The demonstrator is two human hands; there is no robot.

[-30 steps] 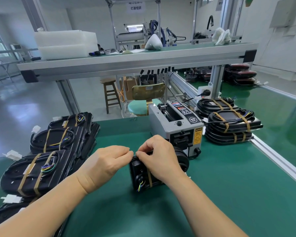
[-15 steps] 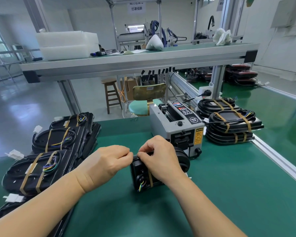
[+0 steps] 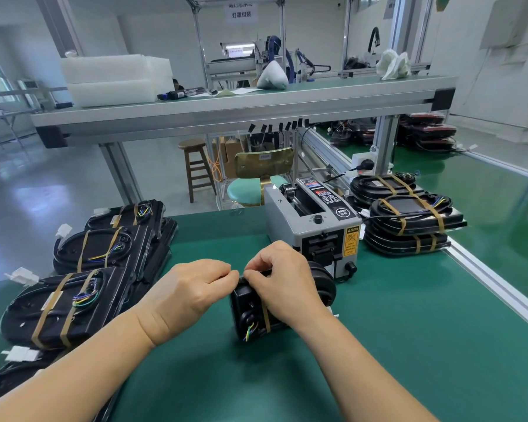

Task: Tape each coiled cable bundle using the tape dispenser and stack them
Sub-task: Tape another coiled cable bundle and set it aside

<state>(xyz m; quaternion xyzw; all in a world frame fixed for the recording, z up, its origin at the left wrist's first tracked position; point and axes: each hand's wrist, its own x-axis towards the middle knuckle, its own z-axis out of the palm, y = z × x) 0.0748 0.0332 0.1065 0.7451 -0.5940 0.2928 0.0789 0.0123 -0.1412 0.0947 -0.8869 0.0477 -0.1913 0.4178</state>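
black plastic and wire, the cable bundle (image 3: pixel 245 303) stands on edge on the green bench (image 3: pixel 378 336), near the middle, just in front of the tape dispenser (image 3: pixel 314 226). almost nothing has changed over the last second. the right hand (image 3: pixel 284 284) stays curled over the bundle's top, and the left hand (image 3: pixel 192 293) keeps its fingertips pinched against that same top edge, touching the right's. one tan tape strip (image 3: pixel 266 319) already wraps the near end. i cannot tell whether a second strip sits under the fingers, but the steady pinch suggests one is being pressed down. taped bundles wait in the left stack (image 3: pixel 73 300) and the far right stack (image 3: pixel 409 220); this one likely joins them soon.
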